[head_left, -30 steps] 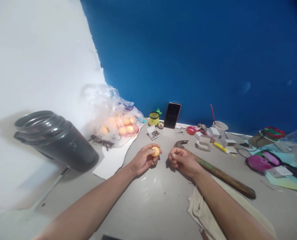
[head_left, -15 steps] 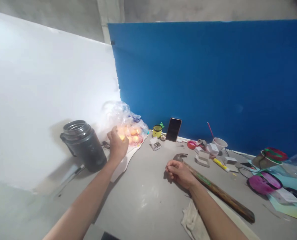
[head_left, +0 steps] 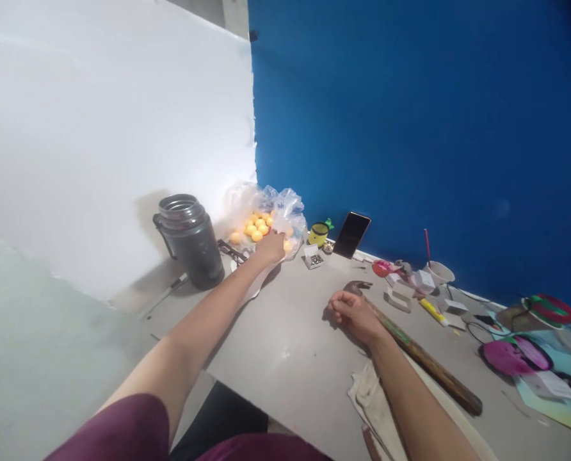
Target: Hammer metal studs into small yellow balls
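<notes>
The clear bag (head_left: 271, 214) of orange balls (head_left: 257, 229) is lying against the white wall, and the left hand (head_left: 270, 247) is reaching into its mouth; its grip is hidden. Nearer, the right hand (head_left: 355, 312) is resting curled shut, apparently empty, beside the hammer (head_left: 413, 349).

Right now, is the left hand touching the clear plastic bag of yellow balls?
Touching. In the head view the left hand reaches the front edge of the plastic bag, its fingers overlapping the plastic, with no gap visible between them.
</notes>
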Demonstrator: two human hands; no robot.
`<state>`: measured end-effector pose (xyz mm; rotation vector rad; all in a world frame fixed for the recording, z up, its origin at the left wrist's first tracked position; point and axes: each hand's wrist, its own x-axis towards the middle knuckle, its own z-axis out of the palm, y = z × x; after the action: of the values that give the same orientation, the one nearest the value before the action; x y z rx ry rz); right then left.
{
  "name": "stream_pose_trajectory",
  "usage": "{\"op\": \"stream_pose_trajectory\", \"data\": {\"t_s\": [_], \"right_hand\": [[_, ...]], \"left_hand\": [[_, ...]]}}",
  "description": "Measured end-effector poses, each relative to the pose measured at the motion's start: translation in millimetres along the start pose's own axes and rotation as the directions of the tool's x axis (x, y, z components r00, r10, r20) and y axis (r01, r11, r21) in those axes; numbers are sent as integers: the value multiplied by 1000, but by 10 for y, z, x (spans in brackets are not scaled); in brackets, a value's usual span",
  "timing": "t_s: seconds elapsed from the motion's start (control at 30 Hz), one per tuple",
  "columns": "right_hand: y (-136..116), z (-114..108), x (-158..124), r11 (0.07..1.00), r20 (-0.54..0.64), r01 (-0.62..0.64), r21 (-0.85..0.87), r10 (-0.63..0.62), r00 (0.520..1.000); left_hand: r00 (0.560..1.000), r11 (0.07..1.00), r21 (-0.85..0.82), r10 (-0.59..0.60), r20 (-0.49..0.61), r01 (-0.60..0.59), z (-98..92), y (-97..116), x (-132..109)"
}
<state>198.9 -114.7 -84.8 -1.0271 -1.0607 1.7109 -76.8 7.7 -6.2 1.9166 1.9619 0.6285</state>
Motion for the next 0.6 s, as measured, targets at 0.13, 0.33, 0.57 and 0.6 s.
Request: {"op": "stream_pose_trajectory", "data": {"t_s": [0.13, 0.33, 0.57, 0.6], "right_hand": [[5, -13, 7, 1000, 18, -11, -16, 11, 1000], [8, -5, 23, 1000, 20, -30, -6, 30, 999], [-17, 23, 19, 1000, 60, -22, -22, 24, 998], [-15, 23, 24, 999, 62, -24, -27, 25, 998]], "left_hand": [[995, 991, 127, -33, -92, 45, -231, -132, 13], [978, 959, 237, -117, -175, 157, -537, -259, 394], [982, 939, 289, -181, -48, 187, -427, -354, 762], [981, 937, 294, -188, -39, 191, -413, -372, 797]]}}
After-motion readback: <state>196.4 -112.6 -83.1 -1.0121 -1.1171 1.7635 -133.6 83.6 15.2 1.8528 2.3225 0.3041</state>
